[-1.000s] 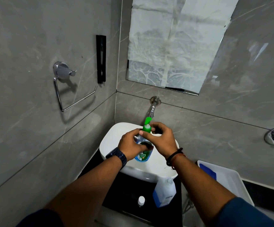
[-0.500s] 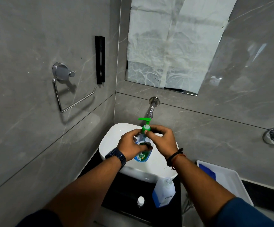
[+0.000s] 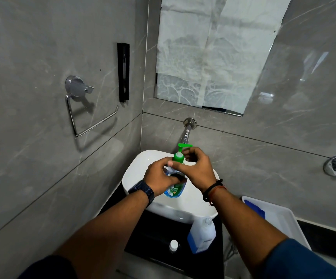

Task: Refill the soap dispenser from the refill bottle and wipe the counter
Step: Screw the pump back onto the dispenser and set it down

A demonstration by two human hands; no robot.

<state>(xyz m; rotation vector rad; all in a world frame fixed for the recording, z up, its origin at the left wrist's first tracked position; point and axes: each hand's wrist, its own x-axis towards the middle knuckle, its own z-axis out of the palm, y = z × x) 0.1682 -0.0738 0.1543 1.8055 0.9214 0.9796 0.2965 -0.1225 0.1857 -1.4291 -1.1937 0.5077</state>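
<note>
Over the white basin (image 3: 143,164) I hold the clear soap dispenser (image 3: 174,190), which has a green and blue label. My left hand (image 3: 159,178) grips its body. My right hand (image 3: 195,168) pinches the collar of the green pump head (image 3: 180,155), its nozzle pointing toward the wall. The refill bottle (image 3: 202,235), translucent with blue liquid, stands uncapped on the black counter (image 3: 153,228) in front of the basin. Its white cap (image 3: 173,245) lies beside it to the left.
A chrome tap (image 3: 187,131) juts from the back wall just beyond the pump. A white tray (image 3: 279,220) holding a blue cloth (image 3: 255,208) sits right of the basin. A chrome towel ring (image 3: 82,109) hangs on the left wall.
The green pump head has turned under my right fingers, its nozzle swinging round. Both hands have stayed over the basin.
</note>
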